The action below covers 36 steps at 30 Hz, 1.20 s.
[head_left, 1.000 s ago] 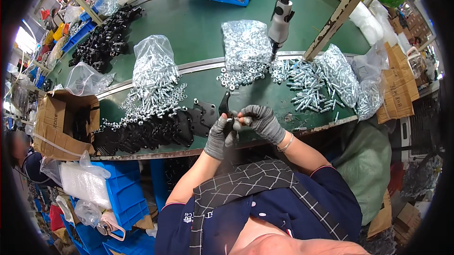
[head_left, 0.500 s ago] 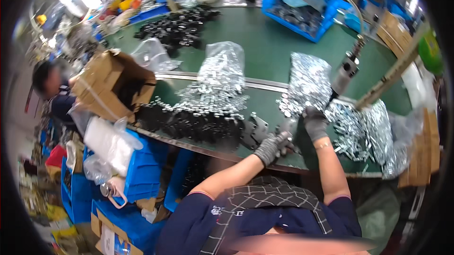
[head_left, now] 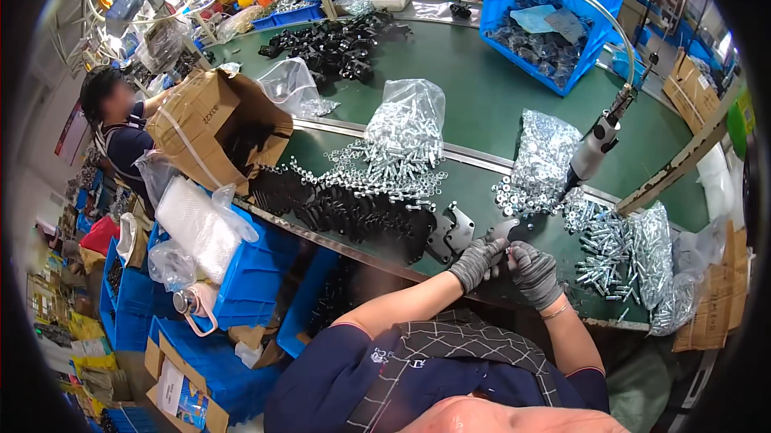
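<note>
Both my hands wear grey knit gloves and meet at the front edge of a green bench. My left hand [head_left: 475,262] and my right hand [head_left: 532,271] are closed together on a small flat metal bracket [head_left: 501,231]. Two more flat dark brackets [head_left: 450,234] lie just left of my hands, beside a long row of black parts [head_left: 345,210]. Loose silver bolts [head_left: 604,255] lie right of my right hand, washers [head_left: 514,195] just beyond it. A powered screwdriver [head_left: 593,149] hangs on a cable above the washers.
Clear bags of bolts [head_left: 405,129] and washers [head_left: 544,144] stand mid-bench. An open cardboard box [head_left: 215,129] sits at the left, blue bins [head_left: 241,272] below the bench. A blue crate [head_left: 554,15] and black parts [head_left: 337,41] lie on the far belt. Another person [head_left: 120,124] sits at left.
The view has swung left and down, showing more of the box and blue bins. My hands stay together on the bracket at the bench edge.
</note>
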Available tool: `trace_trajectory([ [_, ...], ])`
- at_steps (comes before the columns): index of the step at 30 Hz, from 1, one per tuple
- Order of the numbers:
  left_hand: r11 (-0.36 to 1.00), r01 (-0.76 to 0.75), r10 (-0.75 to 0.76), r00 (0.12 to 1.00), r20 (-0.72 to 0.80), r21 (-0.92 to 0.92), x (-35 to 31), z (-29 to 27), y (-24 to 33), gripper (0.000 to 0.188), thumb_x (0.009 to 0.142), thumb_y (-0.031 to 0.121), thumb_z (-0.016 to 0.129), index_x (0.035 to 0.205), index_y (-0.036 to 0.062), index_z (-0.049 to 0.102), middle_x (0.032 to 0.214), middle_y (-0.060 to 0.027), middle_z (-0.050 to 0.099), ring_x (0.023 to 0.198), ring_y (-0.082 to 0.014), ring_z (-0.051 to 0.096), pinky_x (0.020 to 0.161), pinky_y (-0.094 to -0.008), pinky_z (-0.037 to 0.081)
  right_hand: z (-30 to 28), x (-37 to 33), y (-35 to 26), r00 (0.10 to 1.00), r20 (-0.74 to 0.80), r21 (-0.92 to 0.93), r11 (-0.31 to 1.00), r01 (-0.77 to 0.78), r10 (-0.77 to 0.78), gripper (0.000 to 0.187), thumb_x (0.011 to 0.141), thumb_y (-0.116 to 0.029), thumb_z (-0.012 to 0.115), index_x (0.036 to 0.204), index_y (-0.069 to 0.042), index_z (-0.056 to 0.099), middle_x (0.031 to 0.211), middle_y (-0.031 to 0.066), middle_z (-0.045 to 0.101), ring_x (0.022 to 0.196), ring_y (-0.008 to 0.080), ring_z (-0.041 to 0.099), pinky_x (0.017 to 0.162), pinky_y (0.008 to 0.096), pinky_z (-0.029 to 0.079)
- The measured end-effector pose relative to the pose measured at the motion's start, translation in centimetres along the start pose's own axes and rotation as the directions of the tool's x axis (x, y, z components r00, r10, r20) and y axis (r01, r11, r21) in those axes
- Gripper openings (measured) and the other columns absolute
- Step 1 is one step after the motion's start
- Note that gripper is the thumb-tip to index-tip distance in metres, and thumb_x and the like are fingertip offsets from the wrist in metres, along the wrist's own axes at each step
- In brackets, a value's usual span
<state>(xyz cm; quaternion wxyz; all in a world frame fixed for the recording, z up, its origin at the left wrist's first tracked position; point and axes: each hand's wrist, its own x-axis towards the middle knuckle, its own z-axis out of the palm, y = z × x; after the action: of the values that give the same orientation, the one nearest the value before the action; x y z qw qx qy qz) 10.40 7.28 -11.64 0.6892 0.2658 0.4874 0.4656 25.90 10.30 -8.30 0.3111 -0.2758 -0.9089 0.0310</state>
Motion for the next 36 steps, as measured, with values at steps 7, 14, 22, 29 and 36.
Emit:
trace_trajectory([
  [7, 1.0, 0.019, -0.019, 0.994, -0.104, -0.006, -0.1, 0.4, -0.6, 0.029, 0.091, 0.032, 0.045, 0.086, 0.006, 0.057, 0.054, -0.0016, 0.054, 0.035, -0.0111, 0.044, 0.03, -0.022, 0.031, -1.5, 1.4, 0.4, 0.976, 0.194, 0.024, 0.995, 0.092, -0.095, 0.017, 0.076, -0.01, 0.053, 0.093, -0.007, 0.055, 0.086, 0.0104, 0.058, 0.07, 0.0272, 0.059, 0.057, 0.0364, 0.048],
  [14, 0.999, 0.019, -0.017, 0.997, -0.069, 0.026, -1.1, 0.8, 0.9, 0.033, 0.092, 0.034, 0.042, 0.08, 0.0072, 0.057, 0.055, -0.0027, 0.056, 0.036, -0.0105, 0.046, 0.029, -0.022, 0.031, -2.3, 3.1, 1.1, 0.841, 0.523, -0.088, 0.973, 0.215, -0.138, 0.022, 0.076, -0.015, 0.051, 0.095, -0.008, 0.056, 0.08, 0.0088, 0.053, 0.067, 0.0252, 0.056, 0.055, 0.0374, 0.045],
  [22, 1.0, 0.012, -0.012, 0.999, -0.048, -0.009, 0.3, 0.1, -0.6, 0.033, 0.092, 0.035, 0.042, 0.079, 0.0079, 0.056, 0.057, -0.0035, 0.057, 0.036, -0.0107, 0.046, 0.028, -0.0224, 0.031, -2.3, 5.0, 0.9, 0.777, 0.59, -0.203, 0.891, 0.406, -0.219, 0.019, 0.077, -0.025, 0.052, 0.087, -0.01, 0.059, 0.08, 0.0071, 0.056, 0.071, 0.0219, 0.057, 0.059, 0.0364, 0.043],
  [29, 0.998, 0.067, -0.066, 0.997, -0.044, 0.017, -1.1, 0.4, 0.6, 0.032, 0.09, 0.038, 0.048, 0.088, 0.0071, 0.057, 0.068, -0.0042, 0.062, 0.042, -0.0083, 0.047, 0.033, -0.0201, 0.032, -5.1, 5.4, 3.7, 0.994, 0.066, -0.295, 0.953, -0.069, 0.092, 0.024, 0.081, -0.029, 0.058, 0.09, -0.006, 0.057, 0.081, 0.0105, 0.057, 0.075, 0.0266, 0.057, 0.067, 0.0378, 0.045],
  [36, 0.981, 0.12, -0.114, 0.992, 0.044, -0.156, -0.8, 0.1, 0.6, 0.034, 0.088, 0.038, 0.05, 0.087, 0.0048, 0.057, 0.073, -0.0085, 0.064, 0.045, -0.0088, 0.049, 0.037, -0.0188, 0.035, -8.3, 8.4, 15.4, 0.83, 0.031, 0.993, -0.111, 0.037, 0.556, 0.069, 0.075, -0.024, 0.069, 0.131, -0.006, 0.034, 0.115, 0.0094, 0.051, 0.101, 0.0181, 0.052, 0.083, 0.0302, 0.045],
])
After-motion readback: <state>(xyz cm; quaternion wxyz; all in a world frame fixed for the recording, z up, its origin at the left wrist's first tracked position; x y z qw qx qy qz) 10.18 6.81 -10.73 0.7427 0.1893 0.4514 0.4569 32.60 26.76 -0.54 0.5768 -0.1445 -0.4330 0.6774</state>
